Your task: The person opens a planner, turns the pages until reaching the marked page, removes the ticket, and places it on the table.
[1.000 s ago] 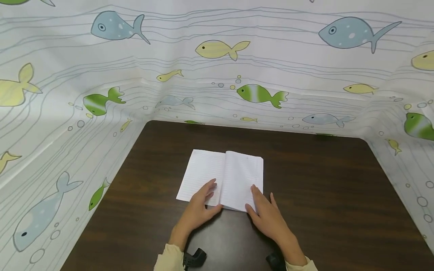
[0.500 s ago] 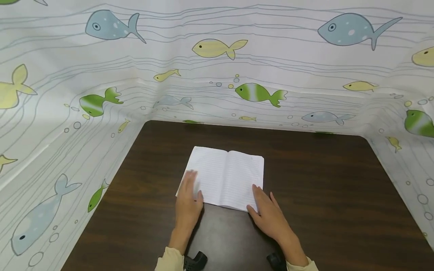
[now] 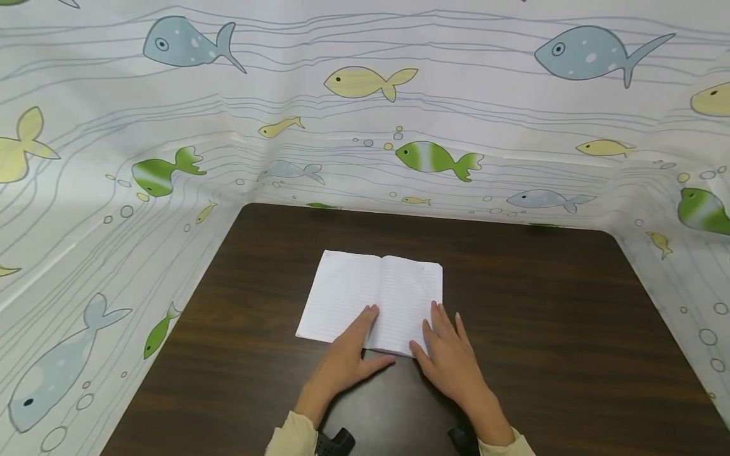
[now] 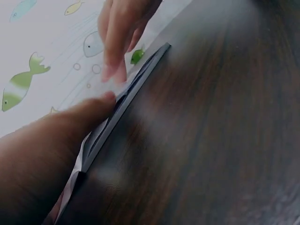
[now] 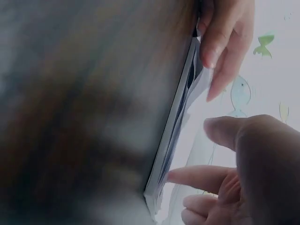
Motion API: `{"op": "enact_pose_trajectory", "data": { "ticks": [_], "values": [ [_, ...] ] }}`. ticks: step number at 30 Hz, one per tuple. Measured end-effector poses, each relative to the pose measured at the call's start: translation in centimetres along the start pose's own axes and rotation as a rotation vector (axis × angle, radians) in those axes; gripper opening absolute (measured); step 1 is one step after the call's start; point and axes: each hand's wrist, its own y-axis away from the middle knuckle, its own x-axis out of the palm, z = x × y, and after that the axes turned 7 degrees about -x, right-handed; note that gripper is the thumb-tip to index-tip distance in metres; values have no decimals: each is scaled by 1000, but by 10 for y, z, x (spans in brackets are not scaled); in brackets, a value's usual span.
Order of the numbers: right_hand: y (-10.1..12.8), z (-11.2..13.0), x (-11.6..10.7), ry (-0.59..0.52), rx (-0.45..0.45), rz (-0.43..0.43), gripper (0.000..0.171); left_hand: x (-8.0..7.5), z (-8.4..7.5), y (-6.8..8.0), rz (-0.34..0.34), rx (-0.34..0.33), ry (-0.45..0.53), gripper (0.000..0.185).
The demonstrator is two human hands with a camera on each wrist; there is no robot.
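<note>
Now the left hand (image 3: 345, 360) lies flat with straight fingers on the open notebook's (image 3: 373, 297) near edge, by the middle fold. Just beside it, the right hand (image 3: 447, 356) rests spread on the right page's lower corner. That notebook sits mid-table (image 3: 542, 316).

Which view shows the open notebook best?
Head view: the whole notebook lies open on the table, lined pages visible. Left wrist and right wrist views show only its near edge, blurred, beside fingers.
</note>
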Motion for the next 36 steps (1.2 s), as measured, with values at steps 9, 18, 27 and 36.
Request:
{"op": "enact_pose_trajectory", "data": {
  "ticks": [9,18,27,36],
  "values": [
    [-19,12,2,-145,-88,122,54,-3,4,-3,-47,19,142,80],
    [-24,13,3,-250,-87,184,52,-5,6,-2,-80,9,163,64],
    [-12,7,4,-327,99,166,65,-3,4,-2,-270,-41,240,75],
    [-1,-5,-1,-267,79,178,64,-7,6,-6,-605,-260,164,90]
  ]
}}
